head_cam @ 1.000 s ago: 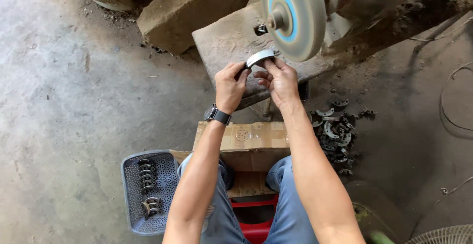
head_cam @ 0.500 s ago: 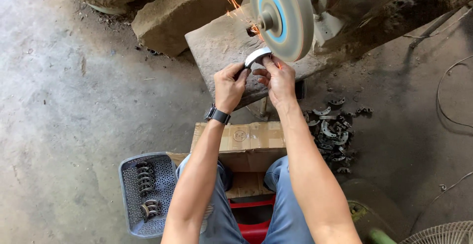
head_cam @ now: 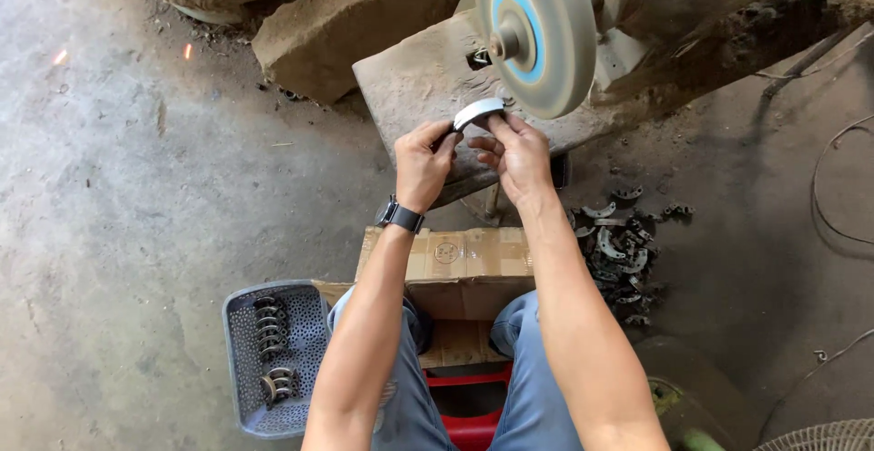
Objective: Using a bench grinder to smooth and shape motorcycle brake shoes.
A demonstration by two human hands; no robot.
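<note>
My left hand [head_cam: 424, 162] and my right hand [head_cam: 513, 151] both grip a curved metal piece [head_cam: 479, 111], one at each end. The piece sits just below the grey grinding wheel with a blue centre [head_cam: 537, 32], close to its lower edge; whether it touches the wheel I cannot tell. A dark watch [head_cam: 400, 215] is on my left wrist. Both forearms reach forward over a cardboard box [head_cam: 448, 260] between my knees.
A grey perforated basket [head_cam: 269, 354] with several curved metal pieces stands at my left. A pile of similar dark pieces [head_cam: 621, 247] lies on the concrete floor at the right. Stone blocks [head_cam: 350, 19] support the grinder. A red stool [head_cam: 469, 399] is under me.
Sparks flew from the wheel half a second ago; now only a couple of faint sparks show at far left. The hands and piece stay under the wheel.
</note>
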